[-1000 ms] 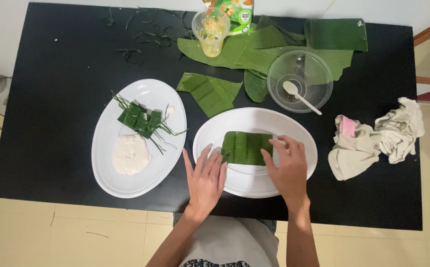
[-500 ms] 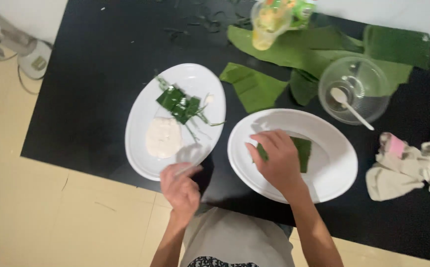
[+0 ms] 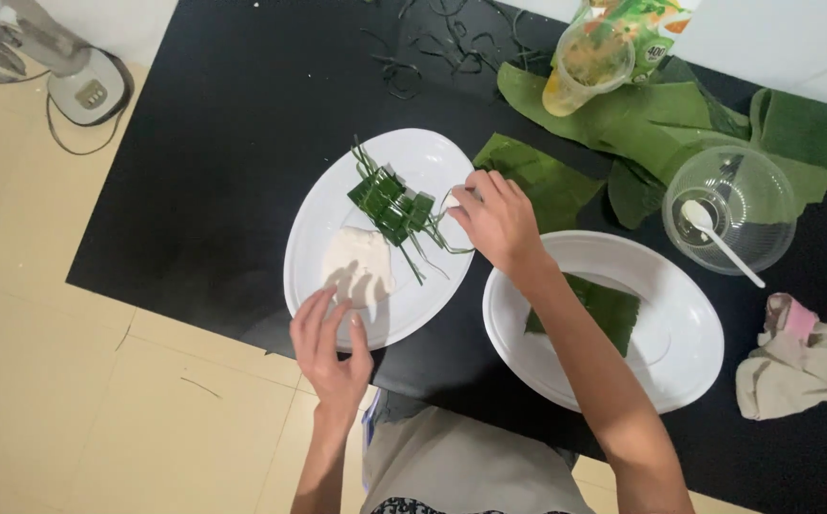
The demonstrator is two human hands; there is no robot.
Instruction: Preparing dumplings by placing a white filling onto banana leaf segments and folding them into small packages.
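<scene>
My right hand (image 3: 501, 221) reaches across to the right rim of the left white oval plate (image 3: 337, 195), with its fingertips pinched at a thin green leaf strip (image 3: 440, 233). That strip trails from small folded green leaf parcels (image 3: 390, 202). A white lump of dough (image 3: 356, 259) lies on the same plate. My left hand (image 3: 331, 350) rests with its fingers spread on this plate's near rim, next to the dough. Under my right forearm, the right white oval plate (image 3: 680, 352) carries a folded green leaf (image 3: 604, 309).
Large green leaves (image 3: 661, 119) lie at the back of the black table (image 3: 214, 143). With them stand a clear bowl with a white spoon (image 3: 728, 205) and a plastic cup (image 3: 590, 62). A crumpled cloth (image 3: 804, 357) lies far right. A fan base (image 3: 90, 81) stands on the floor at left.
My right hand has left the leaf on the right plate and moved to the left plate's leaf strips. My left hand has come up onto that plate's near rim. The view has shifted.
</scene>
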